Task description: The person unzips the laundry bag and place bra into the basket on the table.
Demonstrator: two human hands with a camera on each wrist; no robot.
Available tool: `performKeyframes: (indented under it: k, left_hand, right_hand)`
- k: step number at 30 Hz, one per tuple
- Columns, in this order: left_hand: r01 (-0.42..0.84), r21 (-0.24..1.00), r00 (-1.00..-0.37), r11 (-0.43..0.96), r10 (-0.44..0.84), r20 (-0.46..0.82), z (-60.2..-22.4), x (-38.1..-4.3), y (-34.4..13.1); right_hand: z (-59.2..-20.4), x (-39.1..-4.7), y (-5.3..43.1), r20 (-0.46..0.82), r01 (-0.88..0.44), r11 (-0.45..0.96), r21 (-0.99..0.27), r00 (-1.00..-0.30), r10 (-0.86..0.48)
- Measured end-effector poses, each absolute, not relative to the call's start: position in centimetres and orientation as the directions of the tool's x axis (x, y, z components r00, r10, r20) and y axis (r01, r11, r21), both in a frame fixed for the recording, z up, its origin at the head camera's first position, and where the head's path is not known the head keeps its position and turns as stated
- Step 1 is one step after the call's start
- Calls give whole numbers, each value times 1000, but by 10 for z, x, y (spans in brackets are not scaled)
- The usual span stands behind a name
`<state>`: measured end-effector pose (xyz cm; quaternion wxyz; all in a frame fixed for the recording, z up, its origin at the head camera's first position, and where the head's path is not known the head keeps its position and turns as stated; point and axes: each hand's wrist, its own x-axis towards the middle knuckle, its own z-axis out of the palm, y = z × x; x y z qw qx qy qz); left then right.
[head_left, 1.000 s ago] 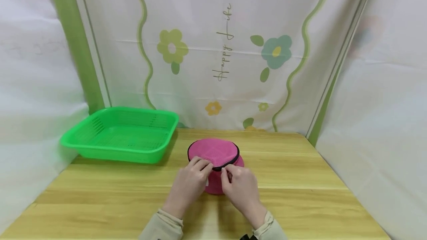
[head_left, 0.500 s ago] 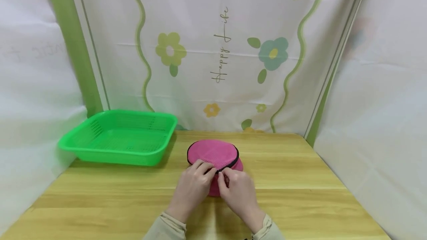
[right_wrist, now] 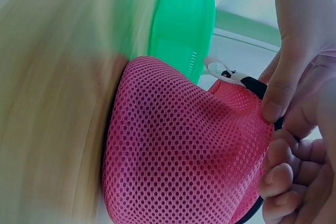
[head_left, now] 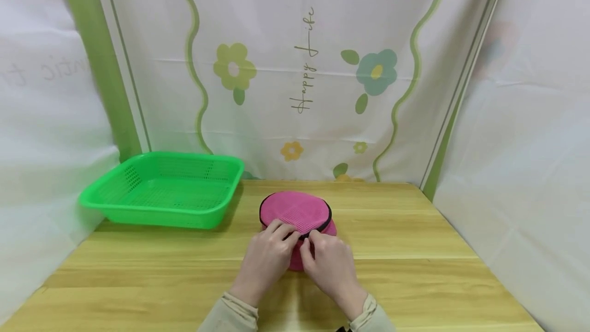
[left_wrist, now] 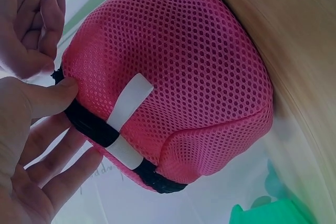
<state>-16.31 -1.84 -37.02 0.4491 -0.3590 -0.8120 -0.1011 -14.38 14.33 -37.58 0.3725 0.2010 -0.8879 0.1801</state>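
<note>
A pink mesh laundry bag [head_left: 295,209] with a round top and a black zipper edge stands on the table. My left hand [head_left: 267,257] pinches its black zipper edge [left_wrist: 92,124] at the near side, thumb on the mesh and fingers on the other face. Right beside it, my right hand [head_left: 329,265] pinches the same edge, with its other fingers curled; whether it grips a zipper pull is hidden. A white fabric loop [left_wrist: 128,100] sticks out from the edge in the left wrist view. The bag's mesh side [right_wrist: 173,145] bulges and creases in the right wrist view.
A green plastic basket [head_left: 161,214] stands at the back left of the wooden table [head_left: 405,270]. White curtains [head_left: 516,168] with printed flowers hang behind the table and along both sides.
Both hands have stayed at the zipper edge. My right hand has moved slightly left, closer to my left hand. The camera view has shifted a little.
</note>
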Motion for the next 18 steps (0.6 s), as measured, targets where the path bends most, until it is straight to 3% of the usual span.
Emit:
performKeyframes:
  k: [18]
  left_hand:
    - [679, -162, -328, 716, 493, 806, -370, -161, -20]
  right_hand:
    - [-379, -143, 144, 757, -479, 870, -119, -611, -232]
